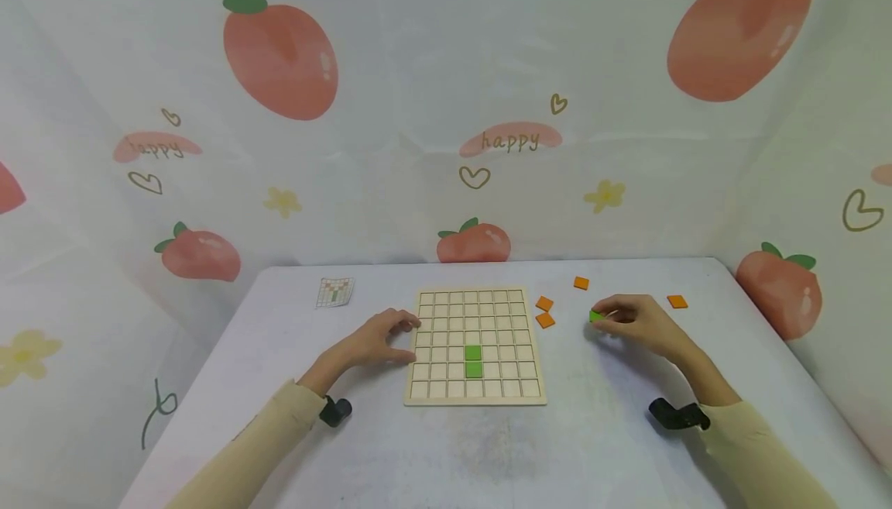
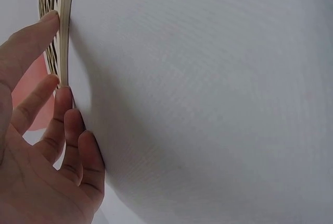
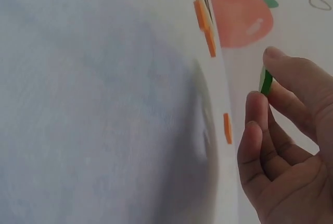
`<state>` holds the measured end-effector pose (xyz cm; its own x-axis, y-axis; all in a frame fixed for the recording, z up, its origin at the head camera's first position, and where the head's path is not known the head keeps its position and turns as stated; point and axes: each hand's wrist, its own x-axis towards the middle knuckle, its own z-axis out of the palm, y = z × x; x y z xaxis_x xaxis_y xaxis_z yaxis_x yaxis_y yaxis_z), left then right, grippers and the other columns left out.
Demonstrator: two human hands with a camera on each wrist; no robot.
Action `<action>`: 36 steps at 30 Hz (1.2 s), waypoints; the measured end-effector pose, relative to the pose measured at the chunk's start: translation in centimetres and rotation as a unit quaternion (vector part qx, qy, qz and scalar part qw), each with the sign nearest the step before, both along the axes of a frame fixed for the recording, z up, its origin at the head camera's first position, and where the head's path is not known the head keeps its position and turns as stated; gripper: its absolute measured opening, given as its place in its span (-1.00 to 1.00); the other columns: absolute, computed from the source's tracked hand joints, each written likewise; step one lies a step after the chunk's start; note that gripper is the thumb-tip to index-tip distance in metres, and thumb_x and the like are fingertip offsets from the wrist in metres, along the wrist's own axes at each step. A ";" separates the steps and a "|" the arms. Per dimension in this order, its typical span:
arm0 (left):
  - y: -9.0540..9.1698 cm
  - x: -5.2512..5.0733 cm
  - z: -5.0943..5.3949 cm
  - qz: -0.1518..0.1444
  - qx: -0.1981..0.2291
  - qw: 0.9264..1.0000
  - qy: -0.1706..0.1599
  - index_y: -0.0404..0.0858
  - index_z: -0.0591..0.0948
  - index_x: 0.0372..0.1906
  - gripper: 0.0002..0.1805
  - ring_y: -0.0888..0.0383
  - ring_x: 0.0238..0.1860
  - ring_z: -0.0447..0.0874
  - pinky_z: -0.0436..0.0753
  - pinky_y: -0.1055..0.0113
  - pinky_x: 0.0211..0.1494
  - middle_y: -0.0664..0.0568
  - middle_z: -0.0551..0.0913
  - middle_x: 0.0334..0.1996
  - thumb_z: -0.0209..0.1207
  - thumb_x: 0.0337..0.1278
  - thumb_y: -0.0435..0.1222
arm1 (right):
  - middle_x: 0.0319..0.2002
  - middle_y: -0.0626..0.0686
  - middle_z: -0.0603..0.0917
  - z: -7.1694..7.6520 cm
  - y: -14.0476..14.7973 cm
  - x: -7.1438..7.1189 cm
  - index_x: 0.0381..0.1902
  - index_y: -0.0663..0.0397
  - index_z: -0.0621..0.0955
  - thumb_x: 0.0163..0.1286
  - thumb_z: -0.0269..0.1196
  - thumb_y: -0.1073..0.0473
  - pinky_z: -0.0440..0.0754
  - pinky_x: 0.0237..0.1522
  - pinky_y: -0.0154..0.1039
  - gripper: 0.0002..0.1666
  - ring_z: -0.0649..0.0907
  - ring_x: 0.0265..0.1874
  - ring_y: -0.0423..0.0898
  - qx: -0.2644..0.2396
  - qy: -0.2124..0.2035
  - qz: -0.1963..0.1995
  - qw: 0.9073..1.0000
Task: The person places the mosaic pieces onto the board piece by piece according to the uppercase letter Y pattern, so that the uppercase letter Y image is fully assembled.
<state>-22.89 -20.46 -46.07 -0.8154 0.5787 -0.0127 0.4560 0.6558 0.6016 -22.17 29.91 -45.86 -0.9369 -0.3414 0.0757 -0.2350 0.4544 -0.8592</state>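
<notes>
A pale wooden grid board (image 1: pixel 439 375) lies on the table, with two green square tiles (image 1: pixel 473 352) one below the other in its middle column. Along its left edge rests my left hand (image 1: pixel 377 338), thumb and fingertips spread and touching the rim; the left wrist view shows the same hand (image 2: pixel 47 135) against the board's side (image 2: pixel 65 31). Right of the board, my right hand (image 1: pixel 637 321) pinches a green tile (image 1: pixel 595 316) between thumb and fingers above the table. In the right wrist view this tile (image 3: pixel 266 82) is seen nearly edge-on.
Beside the board's right edge lie two orange tiles, one at the top (image 1: pixel 544 304) and another orange tile (image 1: pixel 545 321) just below. A third orange tile (image 1: pixel 581 283) lies farther back, and one more orange tile (image 1: pixel 677 301) is beyond my right hand. A patterned grid card (image 1: pixel 334 292) sits back left.
</notes>
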 end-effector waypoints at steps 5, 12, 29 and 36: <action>0.0 0.1 0.0 -0.001 0.002 1.000 -0.002 -0.30 0.53 0.22 -0.37 -0.05 0.08 0.51 0.44 -0.02 0.23 -0.03 0.57 0.04 0.50 0.07 -0.20 | -0.14 0.13 0.73 -0.3 -1.1 -0.4 -0.02 0.29 0.69 0.27 0.47 0.29 0.64 -0.24 -0.27 -0.66 0.72 -0.27 -0.02 -0.006 0.000 0.020 1.000; 0.1 0.2 0.1 -0.003 0.006 1.000 -0.004 -0.31 0.54 0.21 -0.38 -0.04 0.07 0.50 0.44 -0.01 0.21 -0.04 0.57 0.02 0.50 0.07 -0.22 | -0.17 0.06 0.73 -0.5 -3.0 -0.6 -0.09 0.23 0.71 0.25 0.47 0.34 0.61 -0.22 -0.30 -0.73 0.69 -0.29 -0.07 0.001 0.026 0.056 0.998; 0.9 -0.1 0.5 0.062 0.011 0.998 -0.029 -0.27 0.62 0.08 -0.49 0.05 -0.12 0.53 0.52 0.08 0.06 0.04 0.59 -0.13 0.54 -0.02 -0.33 | -0.15 0.06 0.73 0.7 -7.7 -1.4 -0.10 0.22 0.73 0.26 0.48 0.30 0.61 -0.14 -0.25 -0.74 0.68 -0.27 -0.02 -0.019 0.063 0.094 0.993; 1.0 -0.5 0.5 0.083 0.007 0.995 -0.047 -0.26 0.62 0.06 -0.49 0.06 -0.13 0.52 0.51 0.09 0.05 0.05 0.58 -0.16 0.55 -0.04 -0.34 | -0.20 0.07 0.72 1.1 -9.9 -1.7 -0.11 0.24 0.73 0.26 0.46 0.36 0.60 -0.12 -0.23 -0.77 0.63 -0.27 0.01 -0.026 0.062 0.102 0.993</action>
